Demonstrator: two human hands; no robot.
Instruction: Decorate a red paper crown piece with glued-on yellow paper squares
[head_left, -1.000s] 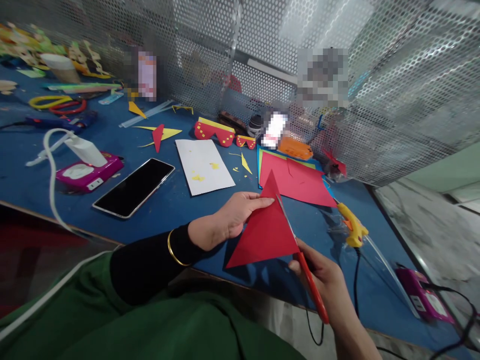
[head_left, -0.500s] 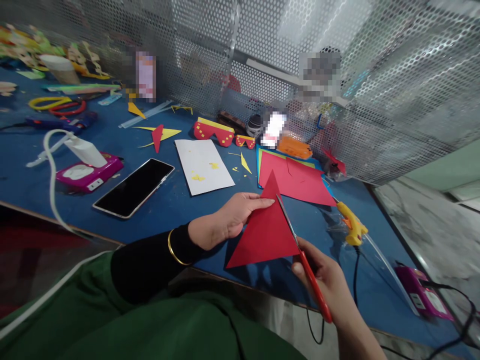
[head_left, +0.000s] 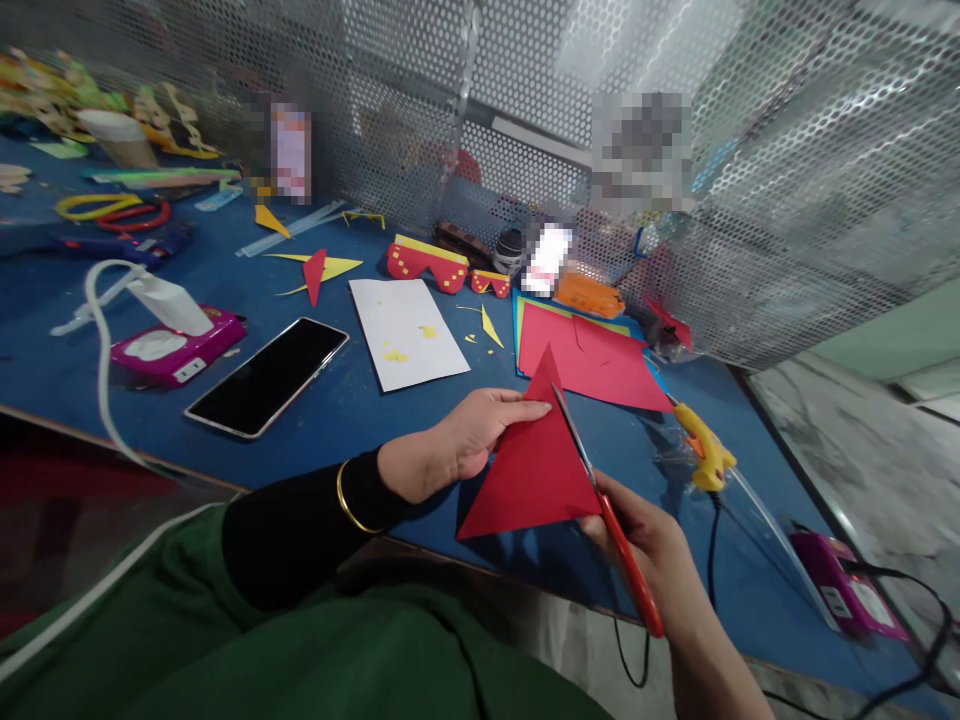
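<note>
My left hand point(head_left: 484, 428) pinches a red paper triangle point(head_left: 529, 475) near its upper left edge, thumb on top. The triangle is tilted above the table's front edge, its point facing away from me. My right hand point(head_left: 641, 545) is closed round the red-handled scissors point(head_left: 626, 565). Their blades lie along the paper's right edge, the tip near the upper part of the triangle. Just beyond is a stack of coloured sheets with a red sheet point(head_left: 596, 355) on top. A white sheet point(head_left: 405, 335) with yellow scraps lies left of it.
On the blue table point(head_left: 330, 400) lie a black-screened phone point(head_left: 270, 375), a purple power socket point(head_left: 180, 345) and a yellow glue gun point(head_left: 703, 448). Red-and-yellow paper masks point(head_left: 427, 265) stand near the perforated metal screen point(head_left: 405, 110). Another purple socket point(head_left: 847, 585) sits at the right.
The red paper triangle has shifted slightly to the right and tilted a little. The scissors and my right hand have moved up slightly. My left hand keeps its grip.
</note>
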